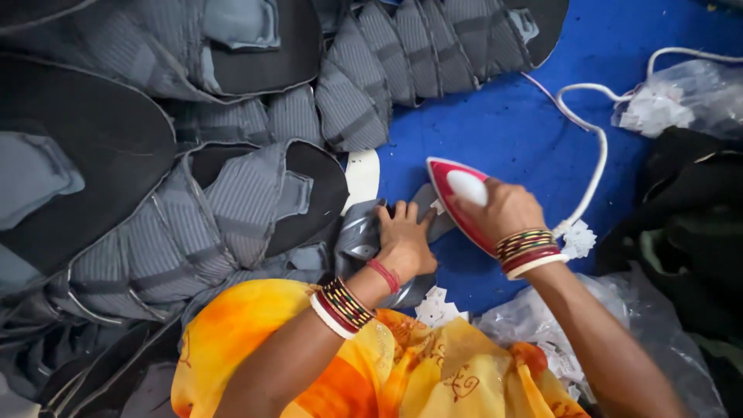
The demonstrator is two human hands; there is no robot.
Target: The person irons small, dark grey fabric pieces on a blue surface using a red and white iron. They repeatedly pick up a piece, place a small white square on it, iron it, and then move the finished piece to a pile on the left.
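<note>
Orange cloth point(402, 364) | left hand point(404, 244) flat — grey piece point(357, 236) | right hand point(503, 209) grip closed — iron point(457, 193)

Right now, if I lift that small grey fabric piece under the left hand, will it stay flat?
Probably not: the grey fabric piece already curls beside the left hand, so it looks floppy. It seems thin and light. The iron in the right hand overlaps it, so it may drag.
</note>
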